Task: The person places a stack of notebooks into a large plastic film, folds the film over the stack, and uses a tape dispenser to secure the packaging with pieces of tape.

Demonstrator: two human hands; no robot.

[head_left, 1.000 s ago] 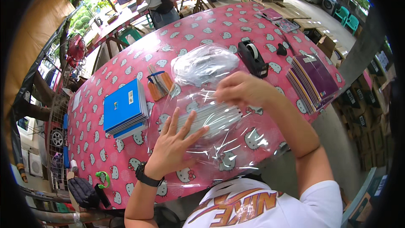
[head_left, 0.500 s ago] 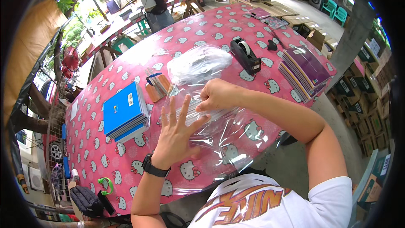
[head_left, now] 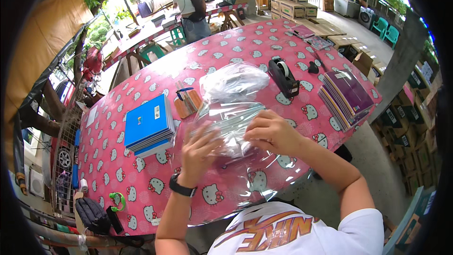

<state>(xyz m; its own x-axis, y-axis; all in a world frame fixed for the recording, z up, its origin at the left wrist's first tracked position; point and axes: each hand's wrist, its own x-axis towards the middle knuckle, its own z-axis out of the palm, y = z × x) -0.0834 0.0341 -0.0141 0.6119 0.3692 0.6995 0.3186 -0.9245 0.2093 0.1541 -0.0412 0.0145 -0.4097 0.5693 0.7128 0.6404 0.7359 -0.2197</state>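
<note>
Clear plastic film spreads over the table's near middle, reaching the front edge. Under and within it lies a pale flat stack; glare hides what kind of thing it is. My right hand is at the stack's right side, fingertips pinched together on the film. On the left side, my left hand hovers at the film with its fingers stretched out, somewhat blurred by motion. Beyond the stack sits a crumpled heap of clear plastic bags.
Blue notebooks are piled at left, beside an orange holder with pens. A black tape dispenser and purple notebooks stand at right, scissors behind them. Another person stands at a far table.
My right hand has gone from a fist on top of the stack to a pinch at its right side, nearer me. My left hand has shifted slightly, and the view has tilted.
</note>
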